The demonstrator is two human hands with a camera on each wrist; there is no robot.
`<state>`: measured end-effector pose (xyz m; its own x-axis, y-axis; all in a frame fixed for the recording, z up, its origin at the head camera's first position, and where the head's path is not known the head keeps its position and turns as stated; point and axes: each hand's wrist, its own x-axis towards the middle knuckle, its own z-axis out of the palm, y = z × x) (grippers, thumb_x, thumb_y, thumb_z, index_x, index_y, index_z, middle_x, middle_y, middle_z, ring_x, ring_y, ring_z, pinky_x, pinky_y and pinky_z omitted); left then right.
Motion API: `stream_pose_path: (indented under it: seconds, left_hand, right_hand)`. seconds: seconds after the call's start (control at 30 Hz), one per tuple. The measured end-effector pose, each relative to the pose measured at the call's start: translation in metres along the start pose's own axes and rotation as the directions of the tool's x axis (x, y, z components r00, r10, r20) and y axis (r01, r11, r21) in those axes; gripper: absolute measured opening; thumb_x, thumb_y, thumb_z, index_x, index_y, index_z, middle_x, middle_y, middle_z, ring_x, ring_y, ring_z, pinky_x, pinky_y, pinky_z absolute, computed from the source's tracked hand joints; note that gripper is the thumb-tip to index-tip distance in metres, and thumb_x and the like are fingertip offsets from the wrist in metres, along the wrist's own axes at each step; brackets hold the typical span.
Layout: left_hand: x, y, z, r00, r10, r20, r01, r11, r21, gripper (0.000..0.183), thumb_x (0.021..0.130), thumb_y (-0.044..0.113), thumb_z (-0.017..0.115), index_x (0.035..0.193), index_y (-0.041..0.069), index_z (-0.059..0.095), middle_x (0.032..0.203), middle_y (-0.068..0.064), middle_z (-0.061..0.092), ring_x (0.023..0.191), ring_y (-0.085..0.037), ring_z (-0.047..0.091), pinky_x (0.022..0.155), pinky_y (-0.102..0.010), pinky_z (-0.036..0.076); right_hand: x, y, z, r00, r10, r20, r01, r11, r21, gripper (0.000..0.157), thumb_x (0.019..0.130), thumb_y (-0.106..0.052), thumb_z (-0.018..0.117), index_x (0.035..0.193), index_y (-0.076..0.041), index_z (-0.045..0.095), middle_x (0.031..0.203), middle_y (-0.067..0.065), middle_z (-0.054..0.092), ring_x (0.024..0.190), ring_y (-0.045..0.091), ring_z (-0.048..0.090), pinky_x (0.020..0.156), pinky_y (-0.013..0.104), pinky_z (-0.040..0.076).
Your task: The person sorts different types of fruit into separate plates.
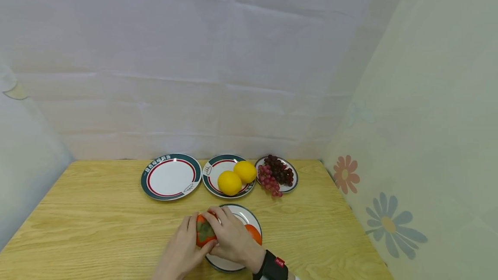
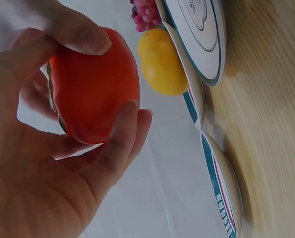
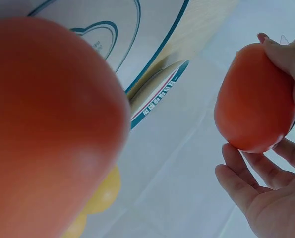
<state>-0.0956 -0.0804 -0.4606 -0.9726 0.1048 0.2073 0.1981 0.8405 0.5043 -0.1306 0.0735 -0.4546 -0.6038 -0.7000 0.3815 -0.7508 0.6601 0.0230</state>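
Note:
Both hands hold one orange-red persimmon (image 1: 205, 230) in the air at the near plate's left side, its green calyx facing the head camera. The left hand (image 1: 183, 247) grips it from the left. From the right, the fingers of the right hand (image 1: 233, 239) curl over its top. In the left wrist view the persimmon (image 2: 95, 87) shows smooth and red between fingers of both hands. A second persimmon (image 1: 253, 233) lies on the near white plate (image 1: 243, 214), partly hidden by the right hand; up close, it fills the left of the right wrist view.
Along the back of the wooden table (image 1: 97, 219) stand a bare plate (image 1: 171, 178), a plate (image 1: 212, 180) with two yellow fruits (image 1: 229, 183), and a small plate (image 1: 289, 188) with red and dark grapes (image 1: 277, 172). A cloth-like wall rises behind.

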Motion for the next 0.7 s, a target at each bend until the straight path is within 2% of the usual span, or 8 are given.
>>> stream_pose_path:
  seconds: [0.13, 0.3, 0.47, 0.7]
  left_hand:
    - [0.006, -0.002, 0.001, 0.999, 0.032, -0.027, -0.032, 0.999, -0.002, 0.078, 0.068, 0.041, 0.080, 0.121, -0.006, 0.050, 0.105, -0.016, 0.057, 0.083, -0.021, 0.057, 0.068, -0.037, 0.056]
    - [0.023, -0.017, -0.004, 1.000, 0.009, -0.019, -0.008, 1.000, 0.028, 0.078, 0.068, 0.040, 0.079, 0.120, -0.009, 0.049, 0.102, -0.019, 0.057, 0.079, -0.025, 0.058, 0.065, -0.038, 0.056]
    - [0.052, -0.054, -0.014, 0.998, -0.051, -0.032, 0.054, 0.995, 0.078, 0.079, 0.072, 0.043, 0.076, 0.120, -0.013, 0.045, 0.099, -0.024, 0.054, 0.080, -0.031, 0.057, 0.066, -0.046, 0.054]
    - [0.090, -0.110, -0.019, 0.992, -0.100, -0.080, 0.110, 0.984, 0.141, 0.082, 0.079, 0.045, 0.068, 0.123, -0.018, 0.041, 0.104, -0.035, 0.052, 0.087, -0.043, 0.055, 0.073, -0.056, 0.052]
  right_hand:
    - [0.000, 0.002, -0.001, 1.000, 0.011, 0.004, -0.011, 1.000, 0.015, 0.080, 0.063, -0.040, 0.082, 0.130, -0.015, 0.047, 0.123, 0.002, 0.049, 0.104, 0.012, 0.049, 0.077, 0.022, 0.055]
    - [0.000, 0.009, -0.007, 0.998, 0.049, 0.025, -0.050, 0.998, 0.035, 0.079, 0.072, -0.044, 0.076, 0.137, -0.018, 0.040, 0.132, 0.005, 0.047, 0.113, 0.017, 0.050, 0.082, 0.029, 0.056]
    - [-0.010, 0.023, -0.016, 0.992, 0.120, 0.035, -0.121, 0.992, 0.040, 0.074, 0.076, -0.043, 0.073, 0.137, -0.019, 0.039, 0.135, 0.008, 0.044, 0.119, 0.020, 0.046, 0.090, 0.037, 0.052]
    - [-0.029, 0.039, -0.024, 0.973, 0.226, 0.039, -0.229, 0.967, 0.115, 0.062, 0.080, -0.034, 0.072, 0.133, -0.019, 0.044, 0.132, 0.005, 0.046, 0.116, 0.017, 0.044, 0.090, 0.037, 0.052]
